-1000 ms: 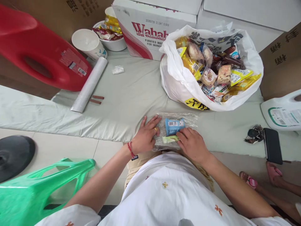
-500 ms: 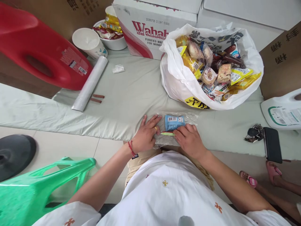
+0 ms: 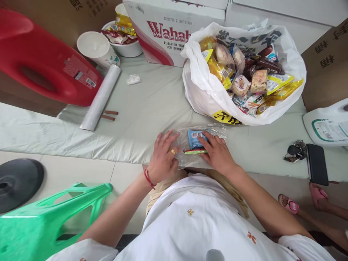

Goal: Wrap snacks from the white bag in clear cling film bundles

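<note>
A blue snack packet (image 3: 193, 140) lies on a clear plastic sheet (image 3: 185, 159) at the table's front edge, with a thin green-and-red packet (image 3: 193, 151) along its near side. My left hand (image 3: 164, 154), with a ring and a red string bracelet, is at the sheet's left edge, fingers spread and slightly blurred, holding nothing. Fingers of my right hand (image 3: 217, 152) are apart and rest on the right part of the blue packet, covering it partly. Beyond them a white plastic bag (image 3: 198, 87) holds many wrapped snacks (image 3: 241, 85).
On the table (image 3: 144, 108) are a plastic-film roll (image 3: 100, 98), red jug (image 3: 70, 72), paper cup (image 3: 98, 49), snack bowl (image 3: 127, 49), Wahaha carton (image 3: 160, 43), keys (image 3: 295, 150), black phone (image 3: 317, 165) and white jug (image 3: 326, 125). A green stool (image 3: 32, 224) and someone's sandaled feet (image 3: 289, 204) are below.
My left hand has lifted off slightly and moved left, its fingers spreading. My right hand has shifted left, its fingers now over the blue packet. The view has shifted slightly.
</note>
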Available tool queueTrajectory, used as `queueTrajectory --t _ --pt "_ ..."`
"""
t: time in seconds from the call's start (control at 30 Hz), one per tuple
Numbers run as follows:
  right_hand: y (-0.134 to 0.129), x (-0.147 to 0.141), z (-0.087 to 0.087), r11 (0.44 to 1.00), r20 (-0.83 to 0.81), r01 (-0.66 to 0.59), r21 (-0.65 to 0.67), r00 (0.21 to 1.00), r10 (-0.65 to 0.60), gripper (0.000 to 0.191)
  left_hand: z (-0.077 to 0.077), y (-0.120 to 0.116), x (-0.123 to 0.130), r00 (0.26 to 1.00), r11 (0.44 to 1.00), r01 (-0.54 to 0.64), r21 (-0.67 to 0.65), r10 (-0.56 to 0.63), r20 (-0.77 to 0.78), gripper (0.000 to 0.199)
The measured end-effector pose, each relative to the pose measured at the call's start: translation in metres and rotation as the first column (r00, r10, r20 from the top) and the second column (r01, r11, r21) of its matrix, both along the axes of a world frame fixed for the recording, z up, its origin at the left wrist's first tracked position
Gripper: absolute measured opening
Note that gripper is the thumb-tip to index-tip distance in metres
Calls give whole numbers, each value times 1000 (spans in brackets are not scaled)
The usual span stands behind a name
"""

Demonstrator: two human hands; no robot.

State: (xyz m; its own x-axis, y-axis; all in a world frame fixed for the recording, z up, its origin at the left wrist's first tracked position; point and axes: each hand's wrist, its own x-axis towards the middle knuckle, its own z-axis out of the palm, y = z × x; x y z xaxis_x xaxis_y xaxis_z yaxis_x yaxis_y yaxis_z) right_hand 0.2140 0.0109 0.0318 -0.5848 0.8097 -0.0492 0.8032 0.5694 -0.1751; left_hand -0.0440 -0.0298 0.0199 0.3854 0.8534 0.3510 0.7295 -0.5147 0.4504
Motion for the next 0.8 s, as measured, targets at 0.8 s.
queueTrajectory --t 0.8 --pt "12 17 -6 988 -480 -107 -115 877 39 50 -7 32 28 982 970 140 -198 -111 152 28"
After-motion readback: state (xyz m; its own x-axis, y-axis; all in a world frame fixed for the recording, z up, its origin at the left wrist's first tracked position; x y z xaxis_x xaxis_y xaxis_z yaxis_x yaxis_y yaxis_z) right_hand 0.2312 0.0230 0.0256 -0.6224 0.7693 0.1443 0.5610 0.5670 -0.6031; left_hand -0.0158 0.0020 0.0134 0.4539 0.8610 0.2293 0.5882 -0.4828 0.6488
